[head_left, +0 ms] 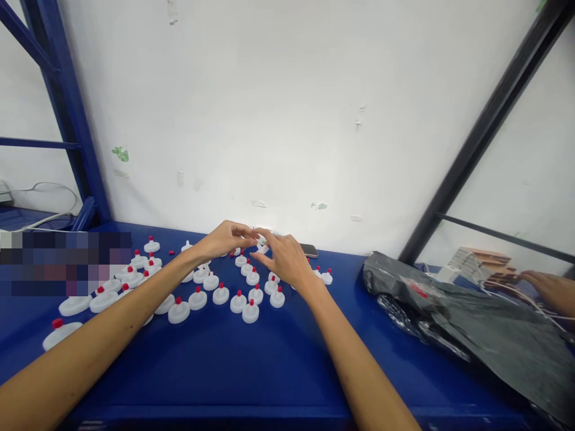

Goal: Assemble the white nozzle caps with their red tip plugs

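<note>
Both of my hands meet over the far middle of the blue table (278,365). My left hand (227,237) has its thumb and fingers bent toward a small white piece (262,244) between the hands. From the right, my right hand (286,256) reaches the same spot, fingers curved and thumb pointing left. Fingers partly cover the white piece, and which hand grips it is unclear. Below and to the left stand several round white caps (178,311) with red tips. One cap (211,282) near my left wrist shows no red tip.
A dark phone (309,251) lies behind my right hand. On the right is a grey plastic bag (449,305); beyond the black post (476,143), another person's hand (545,290) is near a stack of boxes. A blue frame (74,108) rises at left.
</note>
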`<move>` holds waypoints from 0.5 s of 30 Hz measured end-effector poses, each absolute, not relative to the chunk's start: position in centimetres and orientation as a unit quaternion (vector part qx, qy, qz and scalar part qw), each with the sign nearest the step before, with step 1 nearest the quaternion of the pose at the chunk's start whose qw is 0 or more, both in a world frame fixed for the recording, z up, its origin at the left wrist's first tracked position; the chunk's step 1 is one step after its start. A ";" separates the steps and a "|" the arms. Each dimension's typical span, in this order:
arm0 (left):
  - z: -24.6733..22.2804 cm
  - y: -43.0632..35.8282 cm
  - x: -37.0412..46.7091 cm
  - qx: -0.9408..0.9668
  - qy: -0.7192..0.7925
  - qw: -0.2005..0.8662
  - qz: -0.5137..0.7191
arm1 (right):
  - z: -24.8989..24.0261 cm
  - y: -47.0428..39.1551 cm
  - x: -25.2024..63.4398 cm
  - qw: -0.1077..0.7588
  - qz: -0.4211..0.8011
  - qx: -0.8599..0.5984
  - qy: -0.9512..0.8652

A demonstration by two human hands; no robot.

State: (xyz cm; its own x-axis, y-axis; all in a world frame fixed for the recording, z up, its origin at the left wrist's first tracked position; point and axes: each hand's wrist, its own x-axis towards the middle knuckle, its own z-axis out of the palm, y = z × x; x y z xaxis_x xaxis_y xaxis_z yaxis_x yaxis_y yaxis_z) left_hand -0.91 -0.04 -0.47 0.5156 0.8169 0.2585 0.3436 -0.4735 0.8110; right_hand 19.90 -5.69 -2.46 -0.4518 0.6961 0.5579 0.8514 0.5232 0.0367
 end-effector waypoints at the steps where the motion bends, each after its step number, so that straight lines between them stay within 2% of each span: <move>1: -0.3 -0.1 -0.9 0.784 0.369 0.372 0.334 | -2.4 -5.8 19.9 0.250 -0.158 -0.459 -0.838; 7: 0.0 -0.6 -0.9 0.752 0.368 0.430 0.339 | -2.0 -6.1 19.8 0.261 -0.156 -0.450 -0.839; 15: -0.3 -0.2 -0.8 0.758 0.365 0.427 0.332 | -1.9 -5.5 20.2 0.259 -0.158 -0.441 -0.845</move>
State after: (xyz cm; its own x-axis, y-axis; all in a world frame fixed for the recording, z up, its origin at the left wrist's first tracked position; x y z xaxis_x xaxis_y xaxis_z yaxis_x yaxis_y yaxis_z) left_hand -0.81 -0.20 -0.33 0.5123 0.8372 0.1915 0.2698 -0.3685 0.8896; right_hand 20.18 -5.50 -1.91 -0.4776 0.6627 0.5768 0.8265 0.5615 0.0392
